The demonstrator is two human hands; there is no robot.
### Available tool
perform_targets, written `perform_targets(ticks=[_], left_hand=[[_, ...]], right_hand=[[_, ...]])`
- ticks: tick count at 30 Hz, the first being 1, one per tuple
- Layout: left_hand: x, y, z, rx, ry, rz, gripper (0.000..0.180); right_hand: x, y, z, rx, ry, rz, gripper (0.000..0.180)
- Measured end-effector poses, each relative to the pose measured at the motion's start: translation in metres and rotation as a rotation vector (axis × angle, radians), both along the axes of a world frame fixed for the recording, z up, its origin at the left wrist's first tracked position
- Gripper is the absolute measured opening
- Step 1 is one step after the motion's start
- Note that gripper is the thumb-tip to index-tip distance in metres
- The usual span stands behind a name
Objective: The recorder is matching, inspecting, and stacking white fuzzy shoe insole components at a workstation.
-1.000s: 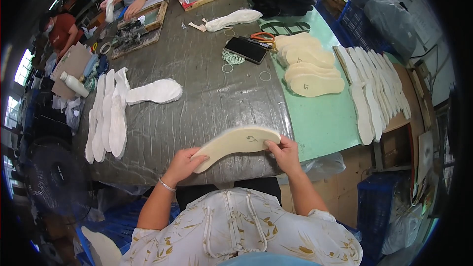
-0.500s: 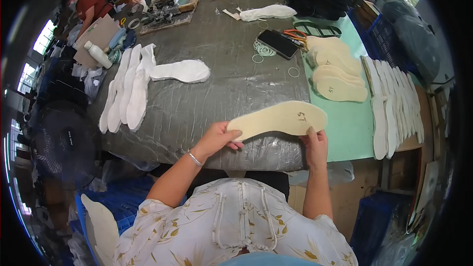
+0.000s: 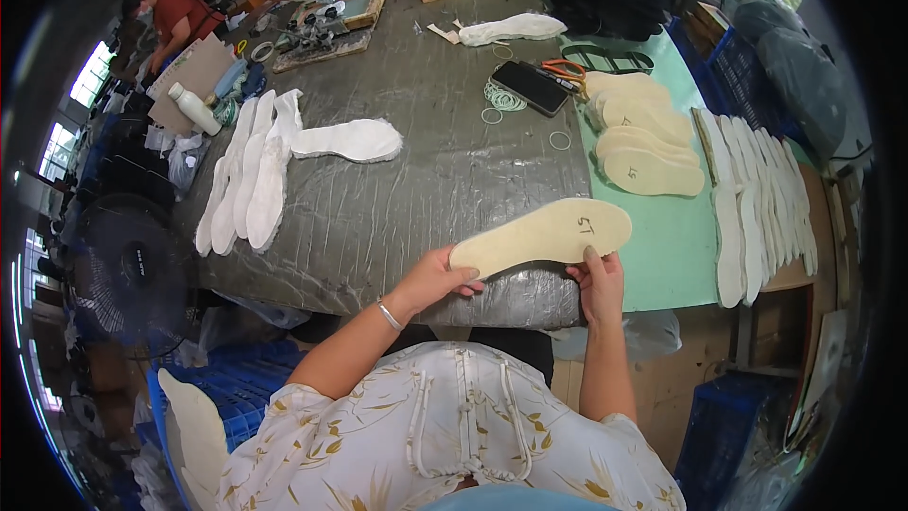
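A cream-coloured insole (image 3: pixel 539 235) with dark marks near its wide end is held level above the table's near edge. My left hand (image 3: pixel 440 279) pinches its narrow left end, thumb on top. With thumb above and fingers below, my right hand (image 3: pixel 599 282) grips the near edge of the wide right end. Farther right lies a stack of similar cream insoles (image 3: pixel 653 173) on a green sheet (image 3: pixel 662 237). Fluffy white insoles (image 3: pixel 267 194) lie in overlapping piles on the left of the table, and a single one (image 3: pixel 355 140) points right from them.
A black phone (image 3: pixel 532 87), orange-handled pliers (image 3: pixel 565 68) and pale rubber bands (image 3: pixel 504 97) lie at mid-table. Rows of white insoles (image 3: pixel 747 199) line the right side. A fan (image 3: pixel 132 270) stands left. Across the table, a co-worker's hands are beside a wooden frame (image 3: pixel 364 5).
The insole has shifted slightly right and tilted a little, with my left hand moving right along with it. Across the table, the co-worker's hands have moved.
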State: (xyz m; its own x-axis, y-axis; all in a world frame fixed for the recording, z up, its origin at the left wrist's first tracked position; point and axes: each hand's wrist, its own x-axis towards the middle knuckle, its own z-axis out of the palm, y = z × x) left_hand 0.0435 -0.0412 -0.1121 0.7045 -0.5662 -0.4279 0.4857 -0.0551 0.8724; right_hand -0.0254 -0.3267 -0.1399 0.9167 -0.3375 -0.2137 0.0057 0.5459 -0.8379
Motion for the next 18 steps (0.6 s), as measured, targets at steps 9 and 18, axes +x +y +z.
perform_targets(ticks=[9, 18], left_hand=[[-0.007, 0.001, -0.008, 0.004, 0.003, 0.03, 0.039], [-0.009, 0.001, -0.018, -0.009, 0.005, 0.052, 0.035]], right_hand=[[-0.001, -0.001, -0.001, 0.026, -0.041, 0.019, 0.027], [0.001, 0.0, -0.002, -0.004, -0.047, 0.031, 0.029]])
